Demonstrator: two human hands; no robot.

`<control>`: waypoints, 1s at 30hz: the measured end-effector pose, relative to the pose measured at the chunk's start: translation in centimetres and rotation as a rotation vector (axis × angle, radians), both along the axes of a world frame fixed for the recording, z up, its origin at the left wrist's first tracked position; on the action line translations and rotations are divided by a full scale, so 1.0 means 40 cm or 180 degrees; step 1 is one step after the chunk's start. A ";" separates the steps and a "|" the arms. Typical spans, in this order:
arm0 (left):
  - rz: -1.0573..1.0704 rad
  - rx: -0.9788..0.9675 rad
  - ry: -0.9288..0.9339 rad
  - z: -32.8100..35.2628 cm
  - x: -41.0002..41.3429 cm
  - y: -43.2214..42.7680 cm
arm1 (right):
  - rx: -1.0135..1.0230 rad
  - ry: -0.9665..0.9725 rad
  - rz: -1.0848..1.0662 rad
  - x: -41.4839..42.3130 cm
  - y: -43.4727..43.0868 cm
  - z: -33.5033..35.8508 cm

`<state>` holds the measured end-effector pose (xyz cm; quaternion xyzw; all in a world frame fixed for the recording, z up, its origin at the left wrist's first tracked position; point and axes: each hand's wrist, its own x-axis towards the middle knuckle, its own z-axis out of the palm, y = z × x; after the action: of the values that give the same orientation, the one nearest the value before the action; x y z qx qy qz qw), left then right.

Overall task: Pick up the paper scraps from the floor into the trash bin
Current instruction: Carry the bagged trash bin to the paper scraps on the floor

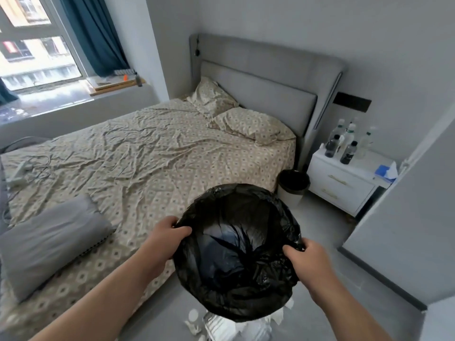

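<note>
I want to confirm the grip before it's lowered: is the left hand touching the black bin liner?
Touching. The head view shows the left hand with its thumb and fingers curled over the rim of the black bin liner; no gap is visible.

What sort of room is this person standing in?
A bedroom, by the look of it. A wide bed with a rumpled patterned sheet and two pillows stands against a grey padded headboard, and a white nightstand carrying several bottles sits beside it.
</note>
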<state>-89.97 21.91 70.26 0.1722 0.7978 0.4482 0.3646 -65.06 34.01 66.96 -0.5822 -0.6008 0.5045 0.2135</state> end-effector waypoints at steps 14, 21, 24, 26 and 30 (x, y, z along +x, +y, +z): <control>-0.0907 -0.0221 0.0020 -0.134 -0.334 0.317 | -0.0328 -0.0018 -0.0679 -0.267 0.155 -0.107; -0.1471 -0.0671 0.0117 -0.442 -0.555 0.478 | -0.0703 -0.0318 -0.1181 -0.501 0.201 -0.378; -0.1557 -0.0747 0.0329 -0.640 -0.595 0.503 | -0.0836 -0.0491 -0.1130 -0.552 0.226 -0.578; -0.1548 -0.0894 0.0536 -0.797 -0.614 0.498 | -0.0907 -0.0557 -0.1053 -0.578 0.236 -0.731; -0.1493 -0.1056 0.0714 -1.129 -0.650 0.485 | -0.0984 -0.0591 -0.0893 -0.615 0.260 -1.050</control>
<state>-115.99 41.32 25.09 0.3381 0.8339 0.1937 0.3909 -89.66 44.41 24.97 -0.7298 -0.4466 0.5002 0.1337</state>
